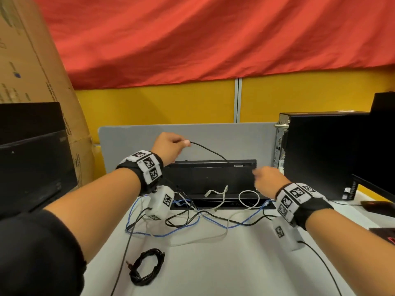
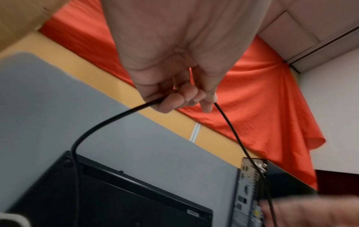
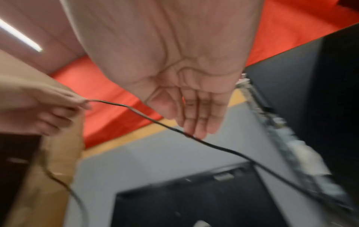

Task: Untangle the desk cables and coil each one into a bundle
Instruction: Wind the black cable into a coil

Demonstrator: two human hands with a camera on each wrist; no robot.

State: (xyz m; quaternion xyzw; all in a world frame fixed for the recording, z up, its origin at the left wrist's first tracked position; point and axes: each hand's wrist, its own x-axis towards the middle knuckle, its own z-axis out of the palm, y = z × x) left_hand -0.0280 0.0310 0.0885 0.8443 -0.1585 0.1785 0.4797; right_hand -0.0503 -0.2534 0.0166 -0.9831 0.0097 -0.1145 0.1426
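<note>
My left hand [image 1: 171,146] is raised over the desk and grips a thin black cable [image 1: 208,151] in its curled fingers [image 2: 174,98]. That cable runs down to the top edge of a black keyboard [image 1: 209,178] propped against the grey partition. My right hand [image 1: 265,178] hovers in front of the keyboard's right end with fingers [image 3: 198,119] straight and holding nothing; the black cable [image 3: 213,147] passes just under their tips. A tangle of blue, white and black cables [image 1: 192,218] lies on the desk. A coiled black cable [image 1: 147,265] lies near the front.
A black computer tower [image 1: 320,154] stands at the right, with a mouse [image 1: 376,205] on the desk beside it. A dark monitor [image 1: 32,167] and a cardboard box [image 1: 32,60] stand at the left. A grey partition [image 1: 213,137] backs the white desk [image 1: 224,270].
</note>
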